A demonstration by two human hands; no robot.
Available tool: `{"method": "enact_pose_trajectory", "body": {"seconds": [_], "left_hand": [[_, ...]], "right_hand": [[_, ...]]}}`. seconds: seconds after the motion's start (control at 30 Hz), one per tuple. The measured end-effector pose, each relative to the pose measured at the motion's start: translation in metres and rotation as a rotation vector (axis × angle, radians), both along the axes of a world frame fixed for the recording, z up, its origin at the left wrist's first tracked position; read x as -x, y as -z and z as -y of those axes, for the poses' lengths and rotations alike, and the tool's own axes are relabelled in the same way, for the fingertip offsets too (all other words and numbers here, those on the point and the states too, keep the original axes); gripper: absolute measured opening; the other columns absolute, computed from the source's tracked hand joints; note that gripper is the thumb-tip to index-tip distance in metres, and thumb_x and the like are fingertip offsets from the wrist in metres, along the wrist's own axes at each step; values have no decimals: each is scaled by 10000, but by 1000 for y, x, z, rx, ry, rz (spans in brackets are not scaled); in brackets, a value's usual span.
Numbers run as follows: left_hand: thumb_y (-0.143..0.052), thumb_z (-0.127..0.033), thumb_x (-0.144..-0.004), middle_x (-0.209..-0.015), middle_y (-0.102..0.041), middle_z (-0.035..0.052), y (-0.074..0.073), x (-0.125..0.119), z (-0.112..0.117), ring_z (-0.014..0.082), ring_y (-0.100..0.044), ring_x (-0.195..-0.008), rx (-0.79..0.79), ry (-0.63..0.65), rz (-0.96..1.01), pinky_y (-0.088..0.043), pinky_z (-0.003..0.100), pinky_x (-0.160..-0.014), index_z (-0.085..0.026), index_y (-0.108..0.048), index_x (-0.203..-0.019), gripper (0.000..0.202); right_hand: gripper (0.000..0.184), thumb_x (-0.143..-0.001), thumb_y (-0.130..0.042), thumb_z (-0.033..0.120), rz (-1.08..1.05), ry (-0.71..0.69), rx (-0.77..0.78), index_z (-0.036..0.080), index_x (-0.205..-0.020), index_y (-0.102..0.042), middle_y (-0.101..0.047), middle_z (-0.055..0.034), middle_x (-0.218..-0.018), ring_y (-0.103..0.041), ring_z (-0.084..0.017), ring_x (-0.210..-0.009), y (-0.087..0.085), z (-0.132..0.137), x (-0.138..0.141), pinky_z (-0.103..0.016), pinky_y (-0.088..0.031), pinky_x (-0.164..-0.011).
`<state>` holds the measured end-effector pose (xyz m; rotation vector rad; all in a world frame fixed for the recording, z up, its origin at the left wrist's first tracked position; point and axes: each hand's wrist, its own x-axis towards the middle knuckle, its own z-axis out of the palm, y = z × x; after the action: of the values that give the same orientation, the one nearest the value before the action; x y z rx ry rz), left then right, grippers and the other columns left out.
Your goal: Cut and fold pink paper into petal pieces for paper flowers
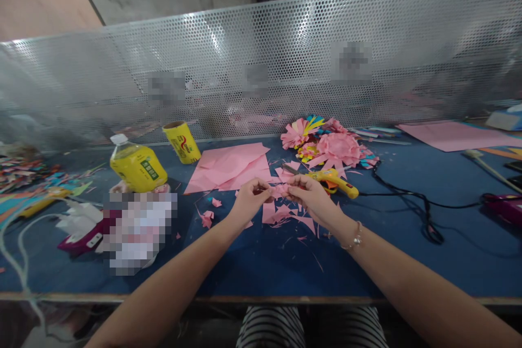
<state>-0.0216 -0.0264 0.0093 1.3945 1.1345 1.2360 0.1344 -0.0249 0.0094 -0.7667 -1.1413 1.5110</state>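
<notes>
My left hand [249, 199] and my right hand [306, 196] meet over the blue table [261, 261], both pinching a small folded pink paper piece [279, 190] between their fingertips. Pink paper scraps [285, 215] lie on the table just under my hands. Flat pink paper sheets [230, 167] rest behind my left hand. A yellow glue gun [335, 181] lies right behind my right hand, its black cord [411, 198] trailing right. Finished pink paper flowers [332, 147] are heaped further back.
A yellow drink bottle [137, 166] and a yellow roll [182, 142] stand at the left. Coloured paper scraps [24, 174] pile at the far left. A large pink sheet [452, 135] lies at the right. A perforated metal screen [261, 65] walls the table's back.
</notes>
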Motion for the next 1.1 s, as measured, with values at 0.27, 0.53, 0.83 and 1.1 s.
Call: {"method": "enact_pose_trajectory", "body": {"seconds": [0.27, 0.53, 0.83, 1.1], "left_hand": [[-602, -278, -627, -598, -529, -10, -1, 0, 1, 113, -574, -552, 1, -3, -26, -474, 287, -610, -152, -495, -660, 169], [-600, -274, -629, -594, -536, -12, -5, -1, 3, 102, -562, -563, 4, 15, -48, -476, 282, -628, -141, -495, -660, 173], [-588, -264, -640, -611, -552, -5, -2, 0, 2, 103, -561, -578, -22, 38, -46, -470, 289, -639, -144, -514, -678, 145], [-583, -250, -639, -599, -554, -2, -2, 1, 2, 102, -554, -574, -42, 44, -50, -465, 282, -627, -146, -521, -673, 126]], "right_hand": [[162, -575, -618, 216, 212, 85, -102, 162, -628, -474, -493, 44, -595, -486, -75, -550, 1, -1, 0, -238, -397, -570], [118, -608, -588, 218, 324, 88, -204, 157, -638, -490, -487, 34, -599, -429, -73, -546, 5, -4, -1, -234, -358, -546], [123, -610, -587, 223, 359, 80, -208, 157, -650, -491, -496, 31, -612, -447, -79, -556, 8, -7, -2, -242, -376, -565], [96, -617, -568, 201, 390, 79, -229, 156, -656, -492, -493, 29, -612, -458, -81, -551, 9, -8, -4, -241, -384, -561]]}}
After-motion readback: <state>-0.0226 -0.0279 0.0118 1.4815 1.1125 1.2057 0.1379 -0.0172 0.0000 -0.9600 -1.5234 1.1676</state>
